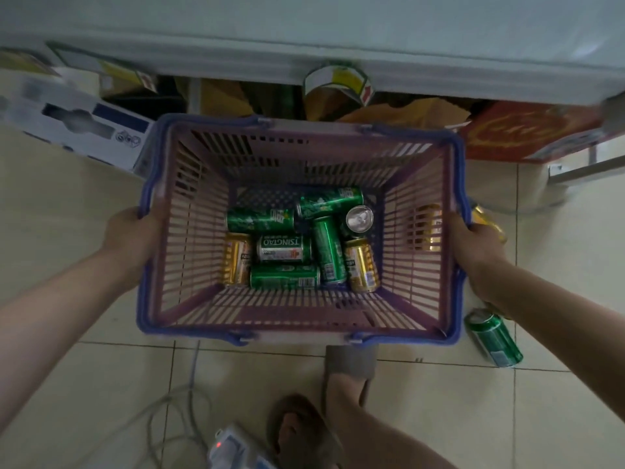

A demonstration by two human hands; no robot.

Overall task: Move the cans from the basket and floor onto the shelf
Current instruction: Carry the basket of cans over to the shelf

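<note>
A pink slatted basket (pixel 199 231) with a blue rim sits in the middle of the view, in front of the pale shelf (pixel 338 38). Several green and gold cans (pixel 284 248) lie in its bottom; one can (pixel 359 219) stands upright. My left hand (pixel 135 238) grips the basket's left rim. My right hand (pixel 473 245) grips the right rim. On the floor to the right, a green can (pixel 493 338) lies on its side, and a gold can (pixel 488 221) lies partly hidden behind my right hand. Another gold can (pixel 424 228) shows through the right wall's slats.
Cardboard boxes (pixel 81 123) and a red box (pixel 527 133) sit under the shelf behind the basket. A tape roll (pixel 338 84) hangs at the shelf edge. My slippered feet (pixel 348 374) stand below the basket. Cables and a power strip (pixel 230 448) lie on the tiled floor at lower left.
</note>
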